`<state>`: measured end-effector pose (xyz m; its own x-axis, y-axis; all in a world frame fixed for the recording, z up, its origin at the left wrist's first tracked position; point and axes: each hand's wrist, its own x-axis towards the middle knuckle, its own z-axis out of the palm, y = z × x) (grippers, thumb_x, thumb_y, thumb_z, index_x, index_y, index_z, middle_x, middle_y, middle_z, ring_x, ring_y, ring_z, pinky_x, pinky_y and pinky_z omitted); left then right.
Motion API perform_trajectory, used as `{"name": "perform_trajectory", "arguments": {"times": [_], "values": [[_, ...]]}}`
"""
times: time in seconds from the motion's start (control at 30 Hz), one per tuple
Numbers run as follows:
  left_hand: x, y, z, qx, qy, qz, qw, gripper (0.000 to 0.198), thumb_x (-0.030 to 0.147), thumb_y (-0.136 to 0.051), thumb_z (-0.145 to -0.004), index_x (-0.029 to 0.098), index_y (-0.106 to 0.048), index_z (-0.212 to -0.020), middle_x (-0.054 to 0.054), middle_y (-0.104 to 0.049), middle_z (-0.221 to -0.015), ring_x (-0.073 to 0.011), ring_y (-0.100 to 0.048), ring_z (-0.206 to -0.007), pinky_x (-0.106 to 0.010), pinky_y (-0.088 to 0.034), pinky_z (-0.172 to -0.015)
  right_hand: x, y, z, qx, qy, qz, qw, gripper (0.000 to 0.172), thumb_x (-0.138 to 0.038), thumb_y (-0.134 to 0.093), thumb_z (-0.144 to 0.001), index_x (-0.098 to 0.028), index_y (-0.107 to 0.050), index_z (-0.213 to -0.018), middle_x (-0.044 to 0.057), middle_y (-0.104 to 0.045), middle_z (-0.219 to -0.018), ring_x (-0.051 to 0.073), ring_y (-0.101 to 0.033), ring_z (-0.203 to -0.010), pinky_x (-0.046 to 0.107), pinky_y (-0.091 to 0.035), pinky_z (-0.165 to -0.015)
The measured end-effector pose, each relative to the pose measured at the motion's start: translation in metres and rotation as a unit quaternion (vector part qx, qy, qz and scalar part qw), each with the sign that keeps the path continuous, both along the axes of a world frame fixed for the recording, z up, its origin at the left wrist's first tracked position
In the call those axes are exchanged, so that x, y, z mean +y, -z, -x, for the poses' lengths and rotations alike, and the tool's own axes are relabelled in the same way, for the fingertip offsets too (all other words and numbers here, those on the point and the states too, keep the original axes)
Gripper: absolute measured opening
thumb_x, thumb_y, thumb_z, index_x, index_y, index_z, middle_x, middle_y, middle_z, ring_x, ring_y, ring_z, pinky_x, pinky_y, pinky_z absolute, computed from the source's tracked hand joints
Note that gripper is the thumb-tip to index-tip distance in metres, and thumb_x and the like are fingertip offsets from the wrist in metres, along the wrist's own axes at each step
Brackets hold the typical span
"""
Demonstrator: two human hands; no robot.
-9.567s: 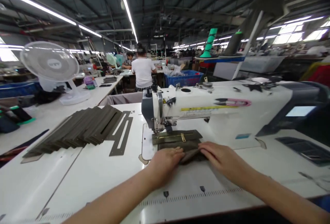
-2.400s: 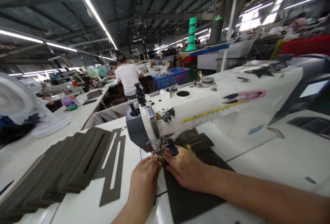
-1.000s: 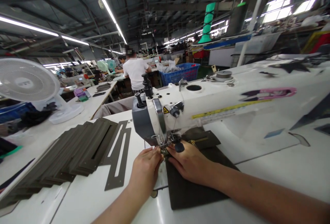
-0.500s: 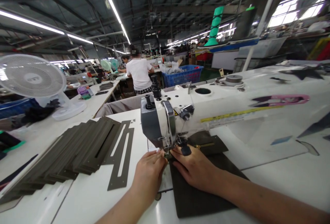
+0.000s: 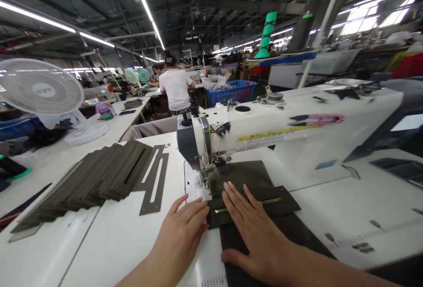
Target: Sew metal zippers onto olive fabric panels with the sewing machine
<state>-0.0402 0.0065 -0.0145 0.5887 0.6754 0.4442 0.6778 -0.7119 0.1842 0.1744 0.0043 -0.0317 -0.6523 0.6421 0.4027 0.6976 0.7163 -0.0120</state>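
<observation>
Here we go, a long white tabletop [image 5: 99, 243] in a big factory hall, with a white industrial sewing machine [image 5: 264, 130] filling the view from twelve round to two o'clock. Out at ten o'clock a pedestal fan [image 5: 41, 91] stands on the next table, and at twelve a co-worker in a white T-shirt [image 5: 176, 89] has their back to us, beside a blue plastic crate [image 5: 231, 92]. Nearer, at ten o'clock, a fanned stack of olive slotted pieces [image 5: 95, 170] lies on the tabletop with a single slotted strip [image 5: 153, 181] just beside it.

Now the action! A dark olive fabric panel [image 5: 241, 174] lies flat dead ahead, running from six o'clock up to the machine's needle area. Across it sits a shorter olive piece [image 5: 280, 201] carrying a brass zip [image 5: 247, 204]. The right hand [image 5: 257, 234] is down on both, its fingers [image 5: 238, 203] spread and pressing flat, pinching nothing. The left hand [image 5: 180, 238] lies on the tabletop at the panel's left edge, its fingers [image 5: 193, 207] loosely apart and holding nothing. Up at twelve is the presser foot [image 5: 206, 172], though from here I can't tell whether it's down on the cloth.
</observation>
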Motion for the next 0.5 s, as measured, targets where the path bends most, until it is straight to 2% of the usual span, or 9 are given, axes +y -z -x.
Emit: {"name": "perform_trajectory", "arguments": {"times": [0.07, 0.17, 0.23, 0.27, 0.33, 0.4, 0.43, 0.47, 0.5], "values": [[-0.010, 0.003, -0.001, 0.020, -0.008, 0.020, 1.000, 0.029, 0.017, -0.042, -0.086, 0.021, -0.053, -0.112, -0.006, -0.059, -0.116, -0.0227, -0.052, -0.109, -0.051, -0.029, -0.101, -0.021, -0.003, -0.004, -0.017, -0.030, -0.055, 0.998, 0.084, -0.058, -0.045, -0.076, 0.004, -0.031, -0.131, 0.028, -0.028, -0.136, 0.039, -0.018, -0.129, 0.059, -0.027, -0.096], [-0.019, 0.003, -0.003, 0.036, -0.011, 0.027, 0.999, 0.032, 0.013, -0.039, -0.085, 0.022, -0.055, -0.111, -0.007, -0.057, -0.117, -0.0235, -0.048, -0.113, -0.053, -0.024, -0.103, -0.047, 0.009, -0.010, -0.043, -0.057, -0.150, 0.986, 0.057, -0.027, -0.052, -0.074, 0.000, -0.044, -0.123, 0.024, -0.044, -0.128, 0.038, -0.027, -0.125, 0.057, -0.023, -0.098], [-0.025, -0.003, -0.004, 0.046, -0.007, 0.038, 0.998, 0.036, 0.009, -0.039, -0.081, 0.022, -0.056, -0.110, -0.007, -0.058, -0.114, -0.0232, -0.048, -0.113, -0.053, -0.024, -0.103, -0.060, 0.023, -0.015, -0.038, -0.060, -0.168, 0.983, 0.050, -0.012, -0.048, -0.070, -0.005, -0.049, -0.119, 0.020, -0.050, -0.123, 0.034, -0.034, -0.123, 0.053, -0.025, -0.099], [-0.028, -0.008, -0.005, 0.053, -0.002, 0.051, 0.997, 0.038, 0.007, -0.040, -0.079, 0.022, -0.056, -0.111, -0.008, -0.058, -0.114, -0.0231, -0.047, -0.113, -0.053, -0.024, -0.103, -0.065, 0.028, -0.018, -0.020, -0.070, -0.155, 0.985, 0.050, -0.010, -0.046, -0.069, -0.006, -0.050, -0.119, 0.019, -0.051, -0.123, 0.033, -0.037, -0.121, 0.052, -0.028, -0.098], [-0.037, -0.019, -0.006, 0.060, 0.010, 0.094, 0.994, 0.045, 0.005, -0.044, -0.073, 0.021, -0.053, -0.114, -0.008, -0.055, -0.116, -0.0234, -0.045, -0.115, -0.053, -0.021, -0.104, -0.070, 0.026, -0.025, 0.047, -0.094, -0.067, 0.992, 0.051, -0.012, -0.043, -0.070, -0.009, -0.050, -0.120, 0.017, -0.052, -0.123, 0.029, -0.044, -0.117, 0.047, -0.036, -0.095], [-0.047, -0.029, -0.009, 0.035, 0.027, 0.143, 0.989, 0.052, 0.007, -0.049, -0.066, 0.020, -0.050, -0.117, -0.009, -0.051, -0.120, -0.0245, -0.040, -0.119, -0.052, -0.019, -0.106, -0.071, 0.006, -0.030, 0.145, -0.073, 0.109, 0.981, 0.046, -0.017, -0.040, -0.074, -0.014, -0.054, -0.118, 0.013, -0.058, -0.117, 0.025, -0.053, -0.108, 0.040, -0.043, -0.091], [-0.052, -0.033, -0.010, 0.010, 0.034, 0.167, 0.985, 0.053, 0.008, -0.052, -0.065, 0.020, -0.050, -0.116, -0.009, -0.051, -0.121, -0.0249, -0.039, -0.120, -0.051, -0.018, -0.106, -0.070, -0.009, -0.033, 0.197, -0.035, 0.216, 0.956, 0.042, -0.021, -0.038, -0.077, -0.017, -0.058, -0.114, 0.010, -0.062, -0.111, 0.024, -0.057, -0.102, 0.037, -0.046, -0.087], [-0.056, -0.036, -0.011, -0.024, 0.036, 0.190, 0.981, 0.049, 0.010, -0.053, -0.065, 0.020, -0.053, -0.112, -0.008, -0.053, -0.118, -0.0250, -0.040, -0.118, -0.050, -0.017, -0.106, -0.068, -0.026, -0.034, 0.241, 0.028, 0.332, 0.912, 0.036, -0.026, -0.036, -0.082, -0.020, -0.062, -0.107, 0.008, -0.065, -0.105, 0.023, -0.060, -0.097, 0.035, -0.047, -0.084], [-0.061, -0.038, -0.012, -0.065, 0.029, 0.215, 0.974, 0.040, 0.012, -0.054, -0.066, 0.020, -0.057, -0.105, -0.007, -0.056, -0.113, -0.0248, -0.044, -0.114, -0.049, -0.019, -0.106, -0.066, -0.042, -0.036, 0.288, 0.079, 0.411, 0.861, 0.036, -0.035, -0.037, -0.084, -0.019, -0.066, -0.097, 0.008, -0.068, -0.096, 0.024, -0.062, -0.091, 0.035, -0.049, -0.080]]}}
